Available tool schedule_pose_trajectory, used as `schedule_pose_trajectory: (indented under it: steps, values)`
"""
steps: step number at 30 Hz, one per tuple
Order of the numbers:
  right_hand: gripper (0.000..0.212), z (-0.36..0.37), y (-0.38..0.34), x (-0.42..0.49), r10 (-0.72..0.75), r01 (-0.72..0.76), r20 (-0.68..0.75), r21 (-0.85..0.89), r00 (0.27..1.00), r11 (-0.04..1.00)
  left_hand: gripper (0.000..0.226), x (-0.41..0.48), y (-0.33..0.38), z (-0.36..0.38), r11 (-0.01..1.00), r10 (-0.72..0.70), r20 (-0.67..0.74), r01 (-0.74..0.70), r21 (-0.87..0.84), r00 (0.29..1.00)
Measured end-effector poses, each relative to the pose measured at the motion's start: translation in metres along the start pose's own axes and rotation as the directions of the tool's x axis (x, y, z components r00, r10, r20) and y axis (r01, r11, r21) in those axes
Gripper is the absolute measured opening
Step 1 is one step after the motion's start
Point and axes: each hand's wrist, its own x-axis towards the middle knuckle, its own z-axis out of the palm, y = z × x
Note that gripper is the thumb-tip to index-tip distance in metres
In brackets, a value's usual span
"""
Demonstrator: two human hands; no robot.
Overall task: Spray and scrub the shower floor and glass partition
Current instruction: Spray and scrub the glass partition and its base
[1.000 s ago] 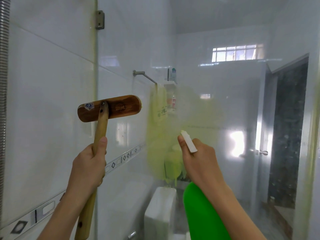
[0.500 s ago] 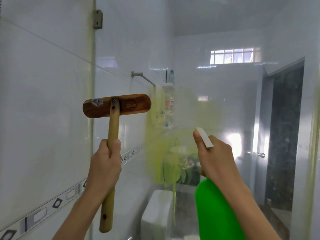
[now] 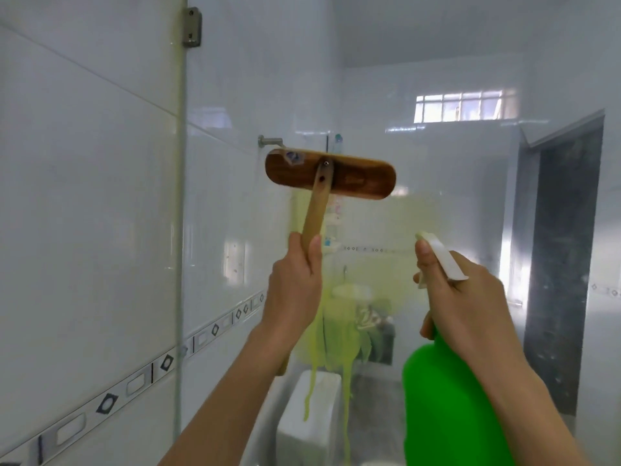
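Observation:
My left hand (image 3: 294, 290) grips the wooden handle of a scrub brush (image 3: 331, 178). Its brown oblong head is held up in front of the glass partition (image 3: 453, 203), at the top of the sprayed patch. My right hand (image 3: 467, 304) holds the neck of a green spray bottle (image 3: 447, 408), with fingers curled round its white trigger head (image 3: 443, 258), which points at the glass. A yellow-green film of cleaner (image 3: 339, 334) covers the middle of the glass and runs down in drips.
White wall tiles (image 3: 84, 196) with a patterned border strip fill the left. A metal hinge (image 3: 192, 26) clamps the glass edge at the top. Through the glass show a white toilet tank (image 3: 309, 418), a towel bar (image 3: 270, 141), a high window (image 3: 463, 107) and a dark doorway (image 3: 564, 257).
My left hand has carried the brush right and up, from beside the wall to the glass over the sprayed patch. The right hand with the bottle has shifted right. Cleaner drips have run further down.

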Motion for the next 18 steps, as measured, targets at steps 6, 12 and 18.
schedule_pose_trajectory:
  steps: [6,12,18]
  values:
    - [0.064,-0.02,-0.007,-0.008,0.014,-0.015,0.023,0.054,1.0,0.998,0.048,-0.15,-0.096,0.038,0.923,-0.374,0.36,0.38,0.057,0.855]
    - [0.064,-0.022,-0.019,-0.006,0.001,0.001,-0.022,0.118,1.0,0.993,0.045,-0.031,-0.014,-0.007,0.975,-0.151,0.02,0.146,0.169,0.988]
    - [0.06,-0.021,-0.029,-0.011,0.006,-0.008,0.016,0.179,1.0,0.984,0.048,-0.095,-0.033,0.004,0.946,-0.293,0.063,0.28,0.164,0.954]
